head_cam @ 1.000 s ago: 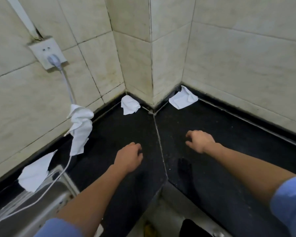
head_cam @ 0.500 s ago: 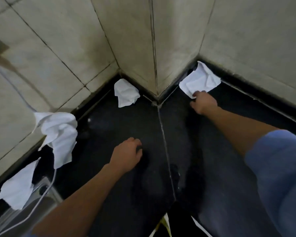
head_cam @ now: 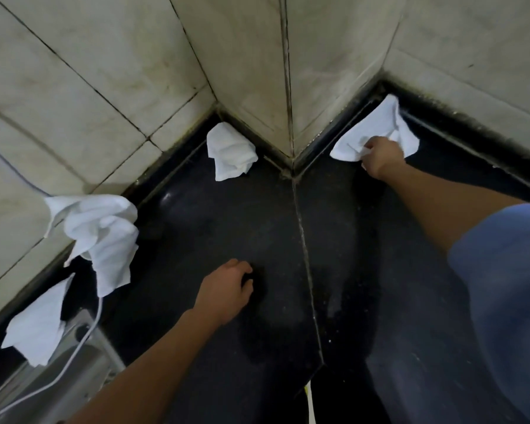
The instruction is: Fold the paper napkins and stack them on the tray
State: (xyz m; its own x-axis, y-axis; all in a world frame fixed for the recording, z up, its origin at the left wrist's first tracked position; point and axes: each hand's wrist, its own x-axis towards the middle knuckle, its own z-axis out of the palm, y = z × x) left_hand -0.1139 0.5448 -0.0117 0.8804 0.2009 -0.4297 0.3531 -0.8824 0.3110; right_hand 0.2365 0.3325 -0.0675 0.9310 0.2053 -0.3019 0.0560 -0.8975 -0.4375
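Gripping a crumpled napkin (head_cam: 371, 134) with right hand (head_cam: 381, 157), left hand (head_cam: 225, 290) loosely curled on counter (head_cam: 364, 255)

1. Looks like a home kitchen, seen at an inner corner of the worktop.
2. Shows a black speckled stone worktop (head_cam: 227, 215), joined by a pale seam (head_cam: 307, 240) running from 12 toward 6 o'clock.
3. Backed by cream wall tiles (head_cam: 104, 71) from 9 round to 3 o'clock, with dark, grimy grout (head_cam: 285, 71).
4. Holds a metal rim (head_cam: 83, 390) at 7 o'clock, sink or tray unclear, crossed by a white cable (head_cam: 84, 344).
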